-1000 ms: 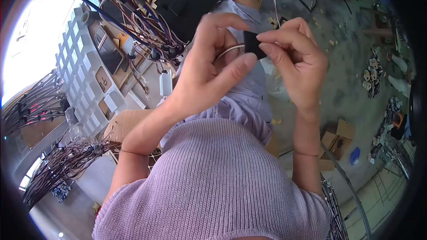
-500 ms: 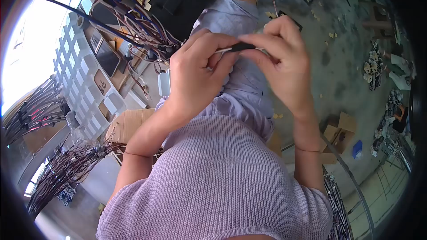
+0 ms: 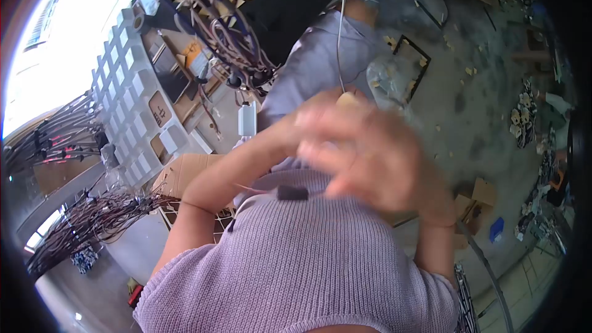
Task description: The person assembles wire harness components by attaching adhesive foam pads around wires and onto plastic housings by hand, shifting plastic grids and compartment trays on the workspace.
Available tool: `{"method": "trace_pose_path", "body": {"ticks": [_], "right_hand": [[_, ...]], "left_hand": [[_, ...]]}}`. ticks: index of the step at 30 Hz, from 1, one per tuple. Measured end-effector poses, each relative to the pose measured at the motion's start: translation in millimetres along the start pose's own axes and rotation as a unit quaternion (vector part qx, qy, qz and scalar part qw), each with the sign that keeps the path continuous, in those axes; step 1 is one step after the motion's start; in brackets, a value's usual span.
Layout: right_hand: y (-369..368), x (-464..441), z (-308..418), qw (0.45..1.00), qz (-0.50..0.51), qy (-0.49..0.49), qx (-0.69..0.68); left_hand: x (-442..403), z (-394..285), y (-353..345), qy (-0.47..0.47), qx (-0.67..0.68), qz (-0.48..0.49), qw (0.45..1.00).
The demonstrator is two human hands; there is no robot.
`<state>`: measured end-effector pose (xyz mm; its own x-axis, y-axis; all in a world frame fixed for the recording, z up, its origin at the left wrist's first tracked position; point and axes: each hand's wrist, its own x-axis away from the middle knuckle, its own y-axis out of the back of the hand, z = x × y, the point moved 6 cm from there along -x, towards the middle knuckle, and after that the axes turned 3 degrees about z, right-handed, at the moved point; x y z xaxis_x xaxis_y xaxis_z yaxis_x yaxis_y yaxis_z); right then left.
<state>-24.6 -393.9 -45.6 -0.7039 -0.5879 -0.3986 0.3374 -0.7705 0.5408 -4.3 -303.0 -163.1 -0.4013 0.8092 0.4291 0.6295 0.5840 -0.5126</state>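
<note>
My left hand [image 3: 322, 102] reaches forward, partly hidden behind the other hand. Its visible fingers are closed at the lower end of a thin pale cable [image 3: 340, 40], which runs up from them. My right hand [image 3: 376, 157] crosses in front, smeared by motion, its fingers spread and with nothing seen in them. A short black sleeve-like piece [image 3: 291, 193] shows low against the knitted top, left of the right fingertips and apart from them. From its left side a thin wire [image 3: 248, 189] sticks out.
A bundle of dark and brown cables [image 3: 231, 31] hangs at the upper left, near a black surface [image 3: 290, 0]. More cable bundles [image 3: 92, 225] lie at the left. A cardboard box [image 3: 484, 192] and a black frame [image 3: 422, 68] are on the floor to the right.
Both hands were pinching the black piece together. The right hand has come off it, moving down and left across the left hand. The black piece now shows lower, against the top.
</note>
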Motion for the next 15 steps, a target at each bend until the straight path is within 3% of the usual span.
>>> {"method": "trace_pose_path", "body": {"ticks": [3, 6, 7, 9, 10, 11, 13, 14, 15], "right_hand": [[13.5, -18.1, -41.4, 0.998, -0.005, -0.021, 0.067], [3.2, -26.2, -69.1, 0.974, 0.100, -0.051, 0.195], [7.2, -26.2, -70.9, 0.977, 0.087, -0.042, 0.192], [20.3, -20.9, -76.2, 0.980, 0.062, -0.026, 0.185], [35.3, -17.2, -79.5, 0.981, -0.010, -0.010, 0.193], [52.1, -8.4, -81.3, 0.976, -0.081, 0.002, 0.200], [91.3, 29.4, -101.9, 0.964, -0.116, -0.188, 0.147], [87.9, 36.9, -101.2, 0.964, -0.113, -0.189, 0.149], [83.6, 44.0, -100.4, 0.964, -0.111, -0.190, 0.152]], "left_hand": [[15.3, -23.2, 13.1, -0.044, -0.156, -0.066, 0.985], [26.2, -46.9, 13.5, -0.062, -0.241, -0.009, 0.969], [28.7, -54.1, 14.4, -0.052, -0.250, 0.012, 0.967], [37.2, -53.8, 29.2, -0.006, -0.244, 0.063, 0.968], [44.0, -50.4, 35.0, 0.019, -0.238, 0.089, 0.967], [50.9, -45.9, 40.4, 0.023, -0.140, 0.086, 0.986], [64.0, -42.0, 40.6, 0.045, -0.077, 0.013, 0.996], [69.2, -40.4, 42.3, 0.055, -0.047, -0.025, 0.997], [69.5, -37.2, 42.5, 0.044, -0.051, 0.008, 0.998]]}}
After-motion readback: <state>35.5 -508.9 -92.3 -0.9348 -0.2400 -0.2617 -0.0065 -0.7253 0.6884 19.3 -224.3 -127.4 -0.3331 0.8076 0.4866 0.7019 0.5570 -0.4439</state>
